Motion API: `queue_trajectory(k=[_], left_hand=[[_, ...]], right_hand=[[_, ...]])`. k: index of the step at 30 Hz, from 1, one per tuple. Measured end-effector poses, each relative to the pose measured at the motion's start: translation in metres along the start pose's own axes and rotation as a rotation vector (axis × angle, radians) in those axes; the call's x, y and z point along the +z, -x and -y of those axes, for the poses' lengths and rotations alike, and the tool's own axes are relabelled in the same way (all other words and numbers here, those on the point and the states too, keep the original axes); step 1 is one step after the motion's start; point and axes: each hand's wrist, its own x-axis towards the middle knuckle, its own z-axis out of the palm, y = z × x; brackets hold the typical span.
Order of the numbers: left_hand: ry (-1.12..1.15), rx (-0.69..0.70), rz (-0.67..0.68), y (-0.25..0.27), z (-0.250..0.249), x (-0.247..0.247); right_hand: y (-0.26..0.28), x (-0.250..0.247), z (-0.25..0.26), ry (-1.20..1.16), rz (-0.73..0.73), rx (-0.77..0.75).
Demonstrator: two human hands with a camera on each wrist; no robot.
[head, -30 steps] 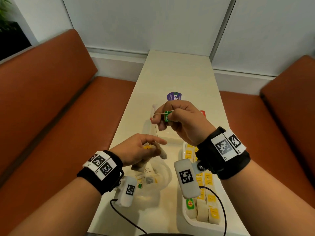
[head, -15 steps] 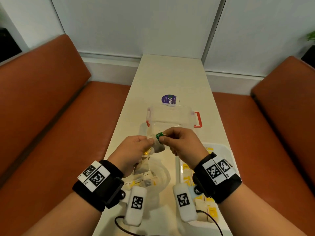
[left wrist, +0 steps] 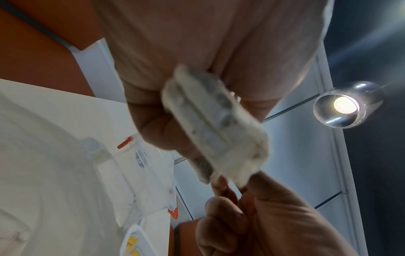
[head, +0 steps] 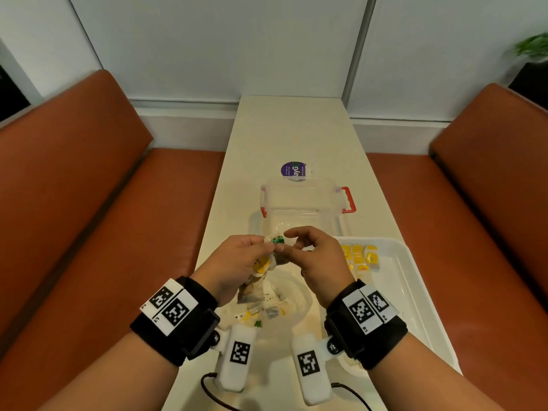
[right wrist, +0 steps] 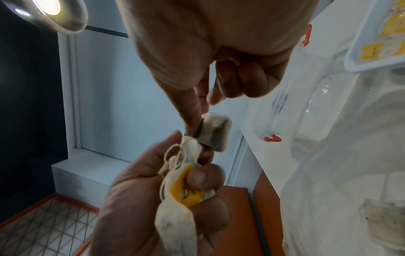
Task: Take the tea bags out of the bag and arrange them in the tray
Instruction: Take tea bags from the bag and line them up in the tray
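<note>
— What's changed? A second ago the right hand (head: 314,256) had that green tag stretched away on its string.

— Now it's back at the left hand (head: 237,262), thumb and forefinger pinching the green-tagged tea bag (right wrist: 215,133). The left is clenched round a bunch, one with a yellow tag (right wrist: 186,188). I'd say they're untangling strings before anything goes down.

— How many?

— One green-tagged, at least two in the left fist; I can't count exactly. The tray (head: 415,292) on the right shows roughly eight yellow-tagged bags, more hidden. The plastic bag (head: 284,307) below holds several.

Right hand (head: 315,256) down from mid-air, seemingly onto left hand's (head: 237,262) green-tagged tea bag (head: 277,241).
</note>
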Motion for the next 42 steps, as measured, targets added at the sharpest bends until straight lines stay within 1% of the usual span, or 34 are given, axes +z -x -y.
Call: queue_trajectory(k=[4,8,10,13,16,18,21,25,27,29,32,36,39,42], left_hand=[[-0.112,0.022,0.017,0.0,0.004,0.004],[-0.157,0.028,0.018,-0.002,0.003,0.019],[-0.191,0.024,0.009,-0.003,0.004,0.028],[-0.309,0.015,-0.029,-0.004,0.005,0.041],[-0.367,-0.002,-0.041,-0.006,0.007,0.055],[-0.38,-0.016,-0.066,-0.006,0.009,0.061],[-0.381,-0.039,-0.1,-0.007,0.016,0.064],[-0.411,-0.057,-0.185,-0.007,0.026,0.06],[-0.413,-0.071,-0.206,-0.008,0.031,0.057],[-0.405,-0.08,-0.195,-0.01,0.034,0.054],[-0.428,-0.082,-0.19,-0.013,0.037,0.051],[-0.433,-0.11,-0.192,-0.015,0.038,0.046],[-0.419,-0.117,-0.198,-0.014,0.042,0.042],[-0.403,-0.127,-0.202,-0.013,0.047,0.038]], right_hand=[[0.005,-0.012,-0.003,0.049,0.052,0.02],[0.012,-0.031,0.0,-0.098,0.152,0.013],[0.012,-0.041,-0.004,-0.095,0.15,-0.008],[0.007,-0.055,-0.011,-0.011,0.117,-0.048],[0.003,-0.07,-0.016,-0.004,0.142,-0.05],[-0.003,-0.085,-0.023,-0.027,0.156,-0.023],[-0.018,-0.115,-0.047,-0.054,0.094,0.032],[-0.046,-0.163,-0.09,-0.031,-0.071,0.103],[-0.059,-0.183,-0.118,-0.001,-0.18,0.188],[-0.071,-0.196,-0.145,0.041,-0.248,0.282],[-0.086,-0.205,-0.176,0.196,-0.249,0.383],[-0.095,-0.204,-0.187,0.371,-0.233,0.449],[-0.099,-0.201,-0.187,0.414,-0.222,0.452],[-0.101,-0.197,-0.187,0.397,-0.224,0.447]])
